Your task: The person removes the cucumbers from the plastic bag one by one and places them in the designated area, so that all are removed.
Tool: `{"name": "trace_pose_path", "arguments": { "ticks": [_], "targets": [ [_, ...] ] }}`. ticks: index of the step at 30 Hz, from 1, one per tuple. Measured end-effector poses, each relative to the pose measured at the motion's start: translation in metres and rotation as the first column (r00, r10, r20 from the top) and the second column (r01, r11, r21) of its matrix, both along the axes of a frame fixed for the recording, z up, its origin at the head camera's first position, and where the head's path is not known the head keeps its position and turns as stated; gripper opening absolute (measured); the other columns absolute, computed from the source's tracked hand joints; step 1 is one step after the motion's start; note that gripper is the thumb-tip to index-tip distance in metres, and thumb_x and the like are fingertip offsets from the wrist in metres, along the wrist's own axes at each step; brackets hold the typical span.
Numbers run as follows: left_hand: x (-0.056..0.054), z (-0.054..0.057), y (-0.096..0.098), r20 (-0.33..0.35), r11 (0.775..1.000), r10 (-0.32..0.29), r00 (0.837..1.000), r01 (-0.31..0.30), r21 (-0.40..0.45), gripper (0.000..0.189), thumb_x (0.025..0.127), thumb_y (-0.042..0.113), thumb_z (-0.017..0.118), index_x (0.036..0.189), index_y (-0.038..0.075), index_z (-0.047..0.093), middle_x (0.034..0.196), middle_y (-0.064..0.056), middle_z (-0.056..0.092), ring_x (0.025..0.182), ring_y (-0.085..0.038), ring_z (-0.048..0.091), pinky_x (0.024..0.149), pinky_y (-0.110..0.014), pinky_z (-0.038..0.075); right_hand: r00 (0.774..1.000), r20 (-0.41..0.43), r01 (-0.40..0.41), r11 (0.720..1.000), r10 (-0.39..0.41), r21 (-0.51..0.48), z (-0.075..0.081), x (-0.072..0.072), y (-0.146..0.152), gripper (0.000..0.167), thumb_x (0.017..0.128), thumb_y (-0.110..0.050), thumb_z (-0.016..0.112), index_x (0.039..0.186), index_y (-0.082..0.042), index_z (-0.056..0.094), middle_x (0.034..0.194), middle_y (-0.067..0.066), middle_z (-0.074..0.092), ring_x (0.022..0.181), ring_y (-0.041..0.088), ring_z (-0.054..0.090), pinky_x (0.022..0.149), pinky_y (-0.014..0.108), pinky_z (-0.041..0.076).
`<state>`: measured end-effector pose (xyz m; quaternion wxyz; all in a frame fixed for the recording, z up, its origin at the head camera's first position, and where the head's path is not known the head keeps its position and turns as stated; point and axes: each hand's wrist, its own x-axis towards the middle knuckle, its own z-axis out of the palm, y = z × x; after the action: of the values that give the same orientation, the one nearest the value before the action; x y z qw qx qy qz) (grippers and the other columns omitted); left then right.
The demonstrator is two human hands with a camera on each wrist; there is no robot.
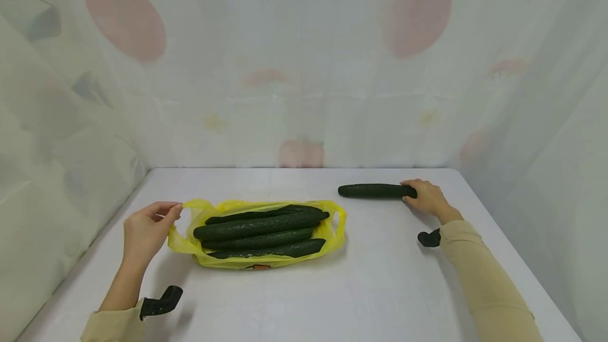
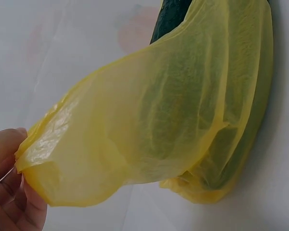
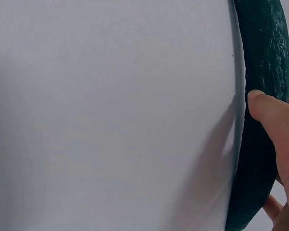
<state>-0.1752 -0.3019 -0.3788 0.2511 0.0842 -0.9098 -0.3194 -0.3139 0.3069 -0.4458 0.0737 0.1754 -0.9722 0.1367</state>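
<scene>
A yellow plastic bag (image 1: 223,263) lies at the left of the table with its mouth spread and several dark green cucumbers (image 1: 256,227) inside. My left hand (image 1: 147,230) pinches the bag's left handle between thumb and fingers. In the left wrist view the thin bag (image 2: 130,120) stretches away from the fingertips, and cucumbers show through it. At the far right, my right hand (image 1: 427,198) grips the right end of a single cucumber (image 1: 370,190) on the table. The right wrist view shows the thumb (image 3: 267,108) against this cucumber (image 3: 265,53), fingers mostly hidden behind it.
The white table (image 1: 304,305) reaches to a pale curtain (image 1: 304,67) with faded fruit prints at the back. More sheeting hangs at the left and right sides. Black camera mounts (image 1: 161,301) stick out from both wrists just above the table.
</scene>
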Motion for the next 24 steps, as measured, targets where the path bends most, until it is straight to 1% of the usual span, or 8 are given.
{"name": "trace_pose_path", "arguments": {
  "ticks": [7,10,11,14,16,20,24],
  "targets": [
    [0.0002,0.0019,0.0022,0.002,1.000,-0.001,1.000,0.001,0.016,0.029,0.086,0.035,0.063,0.093,0.008,0.071,0.075,-0.009,0.069,0.057,0.005,0.049,0.044,-0.018,0.042,1.000,0.024,0.005,1.000,-0.005,-0.020,0.0038,0.0032,0.0001,0.045,0.085,-0.022,0.064,0.126,-0.006,0.054,0.121,0.024,0.054,0.108,0.046,0.050,0.085,0.063,0.037],
    [0.0004,0.0020,0.0015,0.005,1.000,-0.001,1.000,0.001,0.026,0.029,0.086,0.035,0.063,0.093,0.008,0.071,0.073,-0.007,0.069,0.056,0.006,0.050,0.044,-0.018,0.043,1.000,0.002,-0.016,0.999,0.017,-0.046,0.0042,0.0035,0.0004,0.045,0.085,-0.026,0.063,0.124,-0.005,0.054,0.119,0.024,0.055,0.106,0.047,0.050,0.083,0.064,0.037],
    [0.0006,0.0021,0.0012,0.006,1.000,-0.002,1.000,0.001,0.031,0.029,0.086,0.035,0.064,0.093,0.008,0.071,0.073,-0.006,0.069,0.056,0.006,0.050,0.044,-0.018,0.043,0.999,-0.022,-0.027,0.999,0.026,-0.045,0.0043,0.0035,0.0006,0.044,0.085,-0.028,0.062,0.122,-0.006,0.056,0.117,0.024,0.056,0.104,0.046,0.051,0.080,0.063,0.038],
    [0.0014,0.0030,0.0008,0.012,0.999,-0.001,1.000,0.001,0.037,0.030,0.085,0.036,0.064,0.093,0.009,0.072,0.072,-0.005,0.069,0.057,0.007,0.050,0.044,-0.018,0.043,0.998,-0.053,-0.050,0.997,0.046,-0.061,0.0043,0.0034,0.0006,0.044,0.085,-0.030,0.062,0.121,-0.005,0.056,0.115,0.024,0.057,0.102,0.047,0.052,0.078,0.064,0.039],
    [0.0021,0.0036,0.0007,0.015,0.999,-0.003,1.000,0.002,0.039,0.031,0.085,0.037,0.063,0.094,0.009,0.071,0.074,-0.006,0.069,0.057,0.007,0.050,0.044,-0.018,0.043,0.997,-0.053,-0.051,0.997,0.048,-0.063,0.0037,0.0026,0.0005,0.044,0.085,-0.029,0.062,0.122,-0.005,0.056,0.117,0.024,0.056,0.103,0.047,0.052,0.079,0.064,0.039],
    [0.0027,0.0039,0.0008,0.018,0.999,0.000,1.000,-0.001,0.039,0.032,0.086,0.038,0.063,0.095,0.009,0.071,0.076,-0.009,0.069,0.057,0.007,0.050,0.044,-0.018,0.043,0.999,-0.011,-0.037,0.997,0.036,-0.063,0.0024,0.0009,0.0006,0.045,0.086,-0.024,0.062,0.126,-0.005,0.054,0.123,0.024,0.054,0.111,0.046,0.049,0.086,0.064,0.037],
    [0.0019,0.0032,0.0006,0.021,0.999,0.000,1.000,-0.001,0.048,0.032,0.086,0.037,0.062,0.096,0.008,0.071,0.077,-0.010,0.069,0.055,0.005,0.051,0.044,-0.018,0.043,1.000,0.019,-0.015,0.998,0.016,-0.063,0.0046,0.0022,0.0002,0.045,0.088,-0.024,0.061,0.129,-0.006,0.051,0.128,0.023,0.051,0.115,0.045,0.047,0.089,0.063,0.036]
  ]
}}
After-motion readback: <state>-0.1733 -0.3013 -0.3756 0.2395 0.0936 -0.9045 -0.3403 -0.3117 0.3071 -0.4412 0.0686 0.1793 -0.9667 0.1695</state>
